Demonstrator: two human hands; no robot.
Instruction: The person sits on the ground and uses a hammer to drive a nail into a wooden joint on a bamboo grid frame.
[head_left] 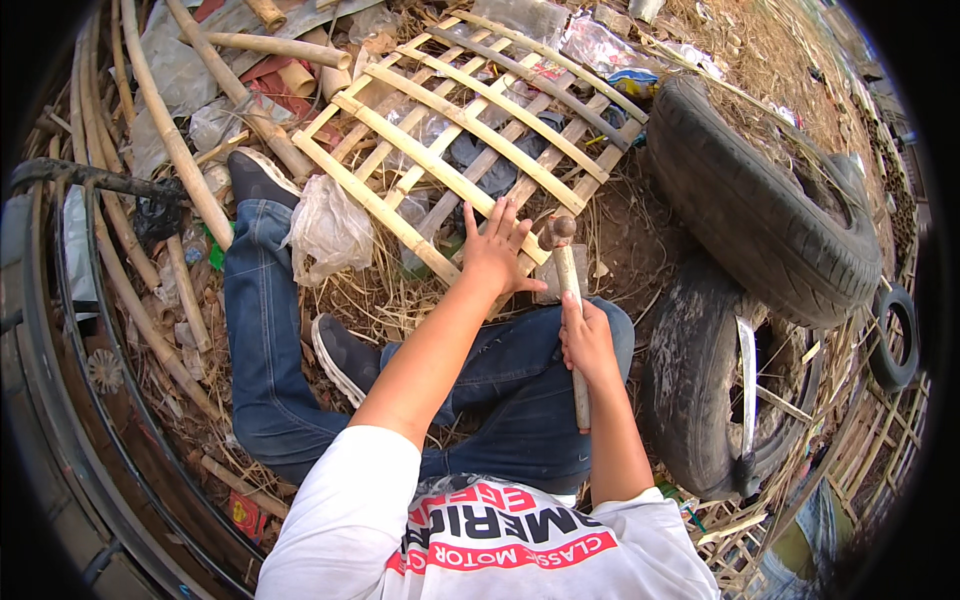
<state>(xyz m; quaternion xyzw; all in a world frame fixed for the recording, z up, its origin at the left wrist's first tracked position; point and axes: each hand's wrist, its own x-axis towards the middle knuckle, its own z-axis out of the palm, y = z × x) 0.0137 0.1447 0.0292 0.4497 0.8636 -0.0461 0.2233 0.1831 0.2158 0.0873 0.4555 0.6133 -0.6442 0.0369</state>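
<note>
A lattice panel of split bamboo slats (440, 128) lies on the littered ground in front of me. My left hand (490, 252) rests with spread fingers on its near right corner, holding nothing. In my right hand (588, 342) is a hammer (557, 234), gripped around its pale wooden handle. The hammer's metal head points up and away, just right of my left fingers and close to the panel's near edge. My right forearm lies over my bent leg, and the handle's lower end shows below the fist.
Two worn tyres (735, 190) lie to the right, with a long blade (747, 385) against the nearer one. Bamboo poles (175, 140) and a black metal frame (100, 330) fill the left side. A crumpled plastic bag (328, 232) sits beside my foot.
</note>
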